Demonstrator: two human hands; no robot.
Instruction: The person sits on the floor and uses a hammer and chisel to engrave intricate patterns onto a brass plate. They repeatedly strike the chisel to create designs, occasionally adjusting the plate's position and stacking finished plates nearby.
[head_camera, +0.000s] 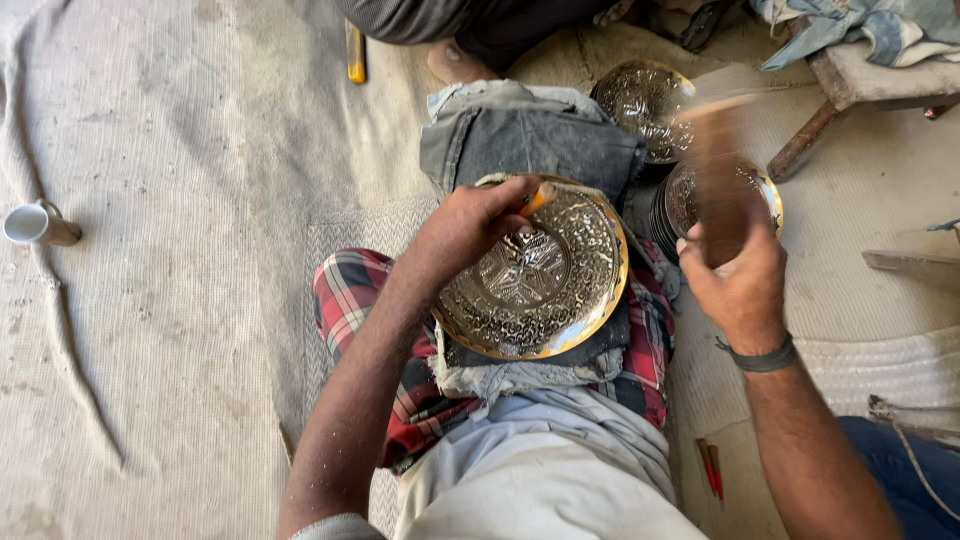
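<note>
Engraved brass plate on lap cloth, left hand pinching a half-hidden punch at its upper rim, right hand beside it fisted round a motion-blurred mallet.

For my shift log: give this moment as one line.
left hand: holds punch tip on engraved brass plate | right hand: grips blurred mallet | plate: on lap cloth

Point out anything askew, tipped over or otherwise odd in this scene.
A small cup lies tipped on its side on the floor cloth, far left. The tool in the right hand is only a motion blur. The engraved plate rests tilted on the lap padding.
</note>
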